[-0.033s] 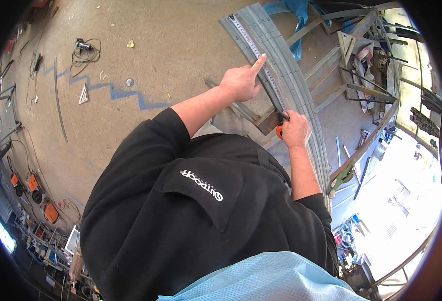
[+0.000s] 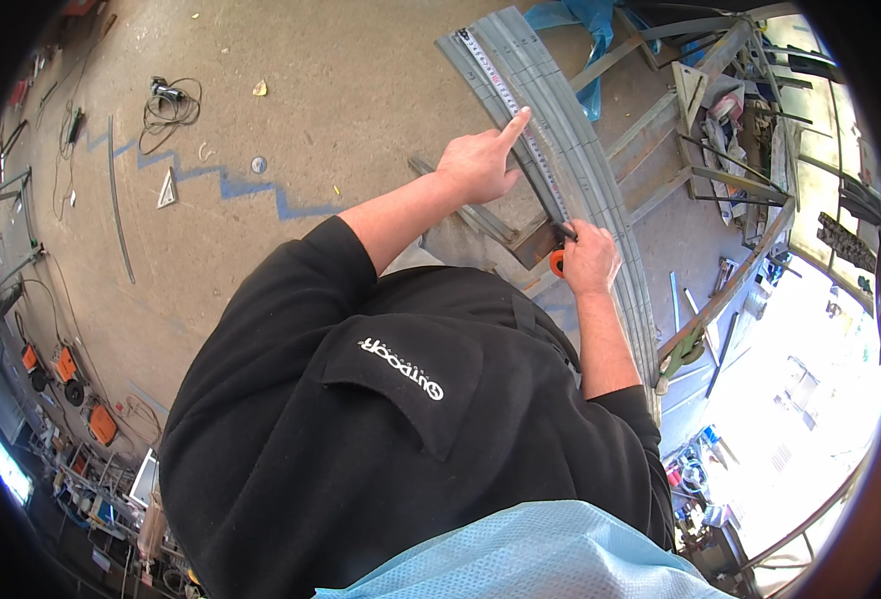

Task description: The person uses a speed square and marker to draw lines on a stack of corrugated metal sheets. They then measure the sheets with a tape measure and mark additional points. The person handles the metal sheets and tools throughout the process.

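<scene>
Several long grey metal bars [image 2: 600,165] lie side by side and look curved in this view, with thin dark lines marked across them. The white blade of a tape measure [image 2: 508,97] is stretched along the bars, its hooked end near their far tip. My left hand [image 2: 477,168] rests its outstretched index finger on the blade; the other fingers are curled beside the bars' left edge. My right hand [image 2: 592,261] is closed around the tape measure, whose orange case [image 2: 557,263] partly shows. A short dark stick-like piece [image 2: 564,230] juts from those fingers; its kind is unclear.
A metal frame [image 2: 650,140] stands under and right of the bars, with blue plastic sheeting [image 2: 595,50] at its far end. On the floor lie a corded power tool [image 2: 168,92], a white triangular piece [image 2: 167,188] and a thin rod [image 2: 119,205]. Orange tools [image 2: 65,363] are at left.
</scene>
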A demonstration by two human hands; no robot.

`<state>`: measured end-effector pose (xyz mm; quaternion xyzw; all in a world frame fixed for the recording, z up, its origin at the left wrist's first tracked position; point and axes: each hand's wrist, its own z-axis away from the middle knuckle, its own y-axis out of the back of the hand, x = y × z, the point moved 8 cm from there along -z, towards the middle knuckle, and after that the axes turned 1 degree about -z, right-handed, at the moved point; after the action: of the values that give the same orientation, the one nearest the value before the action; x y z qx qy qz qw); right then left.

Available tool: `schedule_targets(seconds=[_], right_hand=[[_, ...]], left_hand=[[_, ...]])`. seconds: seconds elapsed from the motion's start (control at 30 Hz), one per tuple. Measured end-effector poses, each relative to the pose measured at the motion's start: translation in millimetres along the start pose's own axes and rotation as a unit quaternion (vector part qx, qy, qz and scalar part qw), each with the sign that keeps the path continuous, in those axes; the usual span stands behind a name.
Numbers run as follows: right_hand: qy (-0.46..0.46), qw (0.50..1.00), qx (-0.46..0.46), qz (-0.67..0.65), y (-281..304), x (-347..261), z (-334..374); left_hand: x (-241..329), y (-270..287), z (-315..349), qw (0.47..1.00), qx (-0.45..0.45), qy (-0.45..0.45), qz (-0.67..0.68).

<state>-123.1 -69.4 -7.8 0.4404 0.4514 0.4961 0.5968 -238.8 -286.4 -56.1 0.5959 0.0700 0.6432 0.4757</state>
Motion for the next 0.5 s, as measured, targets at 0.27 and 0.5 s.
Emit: schedule_targets(seconds=[0.27, 0.5], right_hand=[[-0.115, 0.938, -0.058, -0.323, -6, 31, 13], [-0.102, 0.798, -0.021, -0.594, 26, -2, 24]], left_hand=[[-7, 43, 39, 0.975, 0.168, -0.095, 0.107], [31, -49, 56, 0.910, -0.215, -0.096, 0.340]])
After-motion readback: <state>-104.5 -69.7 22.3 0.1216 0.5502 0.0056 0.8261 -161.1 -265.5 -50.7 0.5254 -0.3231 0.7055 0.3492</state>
